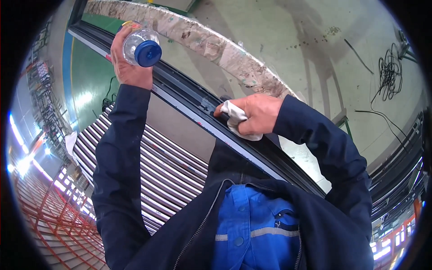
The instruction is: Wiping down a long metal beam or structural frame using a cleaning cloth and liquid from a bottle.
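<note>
Head view is showing both your hands at the long side of a dark frame (180,92), which is running aslant from its far-left corner down toward your body. Your left hand (131,74) is holding a clear bottle (131,45), the fingers closing round its side, though you are hiding most of them behind it. The bottle's blue cap (148,53) is facing up toward you, and the bottle is appearing over the long side, nearer that far-left corner; whether it is touching the frame, you cannot tell. Your right hand (261,110) is gripping a crumpled white cloth (235,114) between thumb and bent fingers, bunching it over the middle stretch of the long side. Your forefinger is pointing at a small dark fitting (211,109) there; contact is not showing clearly. A pale strip (220,136) is following the frame's near edge. Beyond the far edge, a stained, pale padded band (216,42) is curving across. On your side of the near edge, pale slats (171,173) are lying in parallel rows. Black cable (390,74) is lying coiled on the floor (270,27), well to the right.
</note>
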A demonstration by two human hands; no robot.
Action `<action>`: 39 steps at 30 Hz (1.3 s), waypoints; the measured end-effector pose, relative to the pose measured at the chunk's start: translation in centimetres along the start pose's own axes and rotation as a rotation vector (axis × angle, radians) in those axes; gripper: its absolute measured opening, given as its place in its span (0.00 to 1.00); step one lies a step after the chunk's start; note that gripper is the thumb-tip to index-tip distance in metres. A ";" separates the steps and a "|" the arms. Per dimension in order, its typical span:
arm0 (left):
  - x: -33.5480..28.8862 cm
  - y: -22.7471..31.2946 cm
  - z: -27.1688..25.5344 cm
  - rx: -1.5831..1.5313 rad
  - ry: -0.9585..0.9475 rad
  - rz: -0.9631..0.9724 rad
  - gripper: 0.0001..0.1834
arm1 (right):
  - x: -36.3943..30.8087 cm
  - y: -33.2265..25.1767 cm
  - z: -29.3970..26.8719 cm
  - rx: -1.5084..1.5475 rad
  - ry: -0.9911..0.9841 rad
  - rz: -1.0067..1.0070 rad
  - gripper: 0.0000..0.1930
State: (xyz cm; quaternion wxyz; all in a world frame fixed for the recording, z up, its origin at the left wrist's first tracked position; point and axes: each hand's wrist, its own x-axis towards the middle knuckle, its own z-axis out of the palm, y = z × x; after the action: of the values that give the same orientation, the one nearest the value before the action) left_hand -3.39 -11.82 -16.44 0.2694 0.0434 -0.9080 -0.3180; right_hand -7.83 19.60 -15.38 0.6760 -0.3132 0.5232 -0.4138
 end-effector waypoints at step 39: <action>0.4 0.8 0.2 0.037 -0.006 0.041 0.39 | 5.9 -0.8 1.2 -0.574 0.472 -0.210 0.09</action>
State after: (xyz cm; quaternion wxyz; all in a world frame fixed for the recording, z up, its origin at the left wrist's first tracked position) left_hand -3.74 -11.20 -15.95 0.2724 0.0286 -0.9152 -0.2956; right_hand -6.18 13.97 -16.98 0.3759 -0.4376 0.7240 -0.3782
